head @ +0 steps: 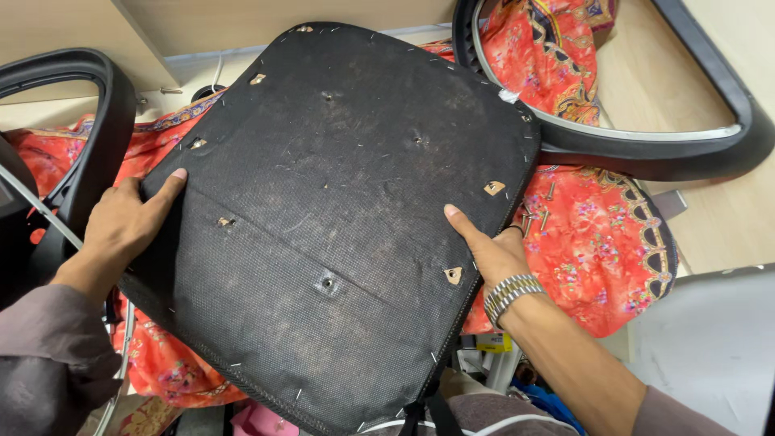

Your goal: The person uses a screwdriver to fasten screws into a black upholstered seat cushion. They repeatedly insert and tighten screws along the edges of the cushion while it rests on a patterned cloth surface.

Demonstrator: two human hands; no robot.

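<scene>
Over on your left, a black curved chair armrest point(97, 121) arcs up past your grey sleeve point(48, 363), and your left hand point(121, 226) has the left edge of the black seat pad point(339, 218), thumb laid flat across its dusty underside, fingers tucked out of sight behind it. The seat pad fills the middle of your view, held up and tilted, underside toward you, stapled black fabric with small torn holes and bolt holes showing. Under it and around it lies a red floral cloth point(597, 242), with a few screws point(537, 214) lying on it just beside the pad's right edge. Your right hand point(492, 250) grips that right edge, thumb pressed on the fabric, the other fingers wrapped behind, a metal watch band point(510, 292) on the wrist. Up at the right, a second black armrest loop point(646, 145) rests on the cloth and the pale wooden floor point(718, 218).
</scene>
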